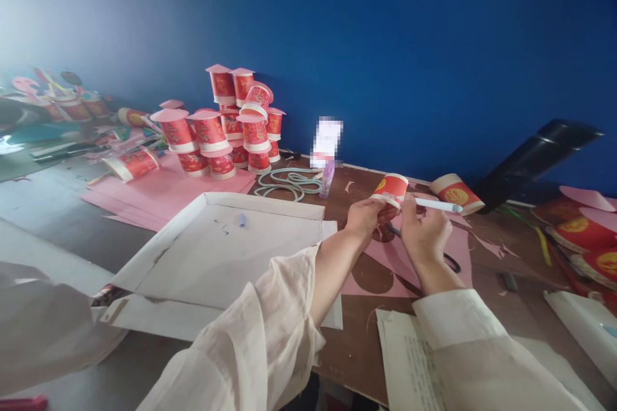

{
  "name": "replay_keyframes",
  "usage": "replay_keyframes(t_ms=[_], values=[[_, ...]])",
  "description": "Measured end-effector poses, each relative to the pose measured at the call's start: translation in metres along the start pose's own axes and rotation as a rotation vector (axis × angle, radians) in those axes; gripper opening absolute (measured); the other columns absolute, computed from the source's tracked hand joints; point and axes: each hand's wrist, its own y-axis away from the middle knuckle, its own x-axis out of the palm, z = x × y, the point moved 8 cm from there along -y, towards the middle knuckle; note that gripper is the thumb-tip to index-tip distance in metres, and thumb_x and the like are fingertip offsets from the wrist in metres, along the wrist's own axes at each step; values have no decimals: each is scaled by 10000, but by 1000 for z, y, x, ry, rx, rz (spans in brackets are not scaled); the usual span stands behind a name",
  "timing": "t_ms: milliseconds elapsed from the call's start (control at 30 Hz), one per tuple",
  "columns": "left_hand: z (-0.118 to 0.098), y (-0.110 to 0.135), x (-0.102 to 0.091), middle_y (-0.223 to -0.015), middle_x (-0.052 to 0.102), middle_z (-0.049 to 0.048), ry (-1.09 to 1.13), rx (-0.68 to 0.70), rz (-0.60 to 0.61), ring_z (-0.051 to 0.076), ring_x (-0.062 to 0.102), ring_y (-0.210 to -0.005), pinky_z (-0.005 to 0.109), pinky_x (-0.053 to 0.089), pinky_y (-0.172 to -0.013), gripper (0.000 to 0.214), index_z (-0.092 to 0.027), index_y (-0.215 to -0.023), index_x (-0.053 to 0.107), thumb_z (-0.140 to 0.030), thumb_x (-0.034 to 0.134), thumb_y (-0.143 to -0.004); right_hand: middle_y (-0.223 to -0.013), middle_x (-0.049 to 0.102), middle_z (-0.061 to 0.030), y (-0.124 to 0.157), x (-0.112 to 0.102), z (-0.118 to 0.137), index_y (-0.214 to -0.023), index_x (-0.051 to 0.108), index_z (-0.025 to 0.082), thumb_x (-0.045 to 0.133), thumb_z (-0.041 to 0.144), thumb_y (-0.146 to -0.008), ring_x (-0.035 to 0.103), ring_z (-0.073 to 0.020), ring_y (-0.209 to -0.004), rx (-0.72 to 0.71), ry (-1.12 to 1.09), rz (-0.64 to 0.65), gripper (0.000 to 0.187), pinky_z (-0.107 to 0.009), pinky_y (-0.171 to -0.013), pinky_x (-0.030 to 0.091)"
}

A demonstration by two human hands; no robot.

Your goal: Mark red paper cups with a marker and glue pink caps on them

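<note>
My left hand (367, 214) is closed round a red paper cup (391, 188) with a white rim, held on its side above the brown table (357, 334). My right hand (425, 231) grips a white pen (441, 205) whose body points to the right; the hand sits right beside the cup's rim. Under both hands lies a pink paper sheet (385, 270) with round holes cut in it, and black scissors (450, 261) partly hidden by my right wrist. Both arms wear loose cream sleeves.
A pile of red cups with pink lids (231, 125) stands at the back on pink paper (159, 196). A white cardboard tray (216, 250), a green cord (289, 181), a small purple bottle (327, 178), another red cup (456, 192) and a black object (535, 157) surround me.
</note>
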Motion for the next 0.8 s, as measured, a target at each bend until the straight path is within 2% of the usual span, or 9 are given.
replay_keyframes(t_ms=[133,300,500,633,800], values=[[0,0,-1,-649,686,73,4,7,-9,183,711,-712,367,554,-929,249,-119,-645,677,-61,569,-861,-792,712,-107,0,1,-1,-965,721,166,521,467,-863,647,-251,-756,18,-15,12,376,-390,-780,473],[0,-1,-3,-621,665,51,9,-6,-27,146,675,-627,336,561,-903,243,-127,-614,653,-74,613,-848,-722,705,-114,0,2,-3,-874,735,160,506,501,-847,639,-267,-721,36,15,35,412,-390,-728,465],[-1,0,-2,-648,663,53,12,-3,-25,151,677,-656,339,545,-938,246,-133,-611,659,-65,606,-841,-862,741,-129,1,1,4,-976,736,162,494,510,-872,647,-251,-763,-53,7,18,437,-380,-758,469],[0,-1,-3,-650,662,58,17,-8,-31,161,685,-679,346,541,-947,227,-132,-612,658,-73,629,-829,-748,722,-112,1,5,-1,-914,738,168,496,519,-867,651,-269,-745,3,22,62,429,-396,-750,468],[-1,-2,-3,-640,659,53,18,13,-24,149,674,-642,348,551,-928,264,-132,-608,653,-63,586,-854,-828,738,-117,1,4,2,-965,731,180,495,518,-878,660,-258,-771,-40,2,49,422,-391,-773,474]])
